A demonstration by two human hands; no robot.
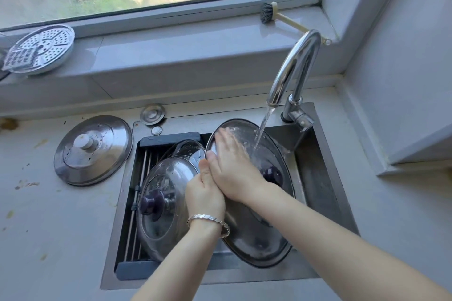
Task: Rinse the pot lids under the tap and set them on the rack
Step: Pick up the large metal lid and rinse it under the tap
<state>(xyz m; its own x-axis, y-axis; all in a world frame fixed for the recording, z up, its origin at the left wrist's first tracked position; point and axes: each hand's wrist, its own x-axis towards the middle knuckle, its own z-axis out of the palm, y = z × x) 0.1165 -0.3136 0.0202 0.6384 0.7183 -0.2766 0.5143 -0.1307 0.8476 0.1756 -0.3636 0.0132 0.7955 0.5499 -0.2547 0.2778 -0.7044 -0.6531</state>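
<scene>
A large glass pot lid (256, 234) with a dark knob is tilted over the sink under running water from the chrome tap (293, 68). My left hand (205, 193) grips its left rim. My right hand (232, 166) lies flat on its wet top, fingers spread. A second glass lid (161, 203) with a dark knob rests on the rack (144, 178) in the sink's left half, with a smaller glass lid (186, 149) behind it. A steel lid (93, 150) lies on the counter to the left.
The sink (318, 178) is steel, with a counter on both sides. A perforated steamer plate (41, 49) and a grater lean on the window sill at left. A dish brush (271, 13) lies on the sill at right. A small round cap (152, 113) sits behind the sink.
</scene>
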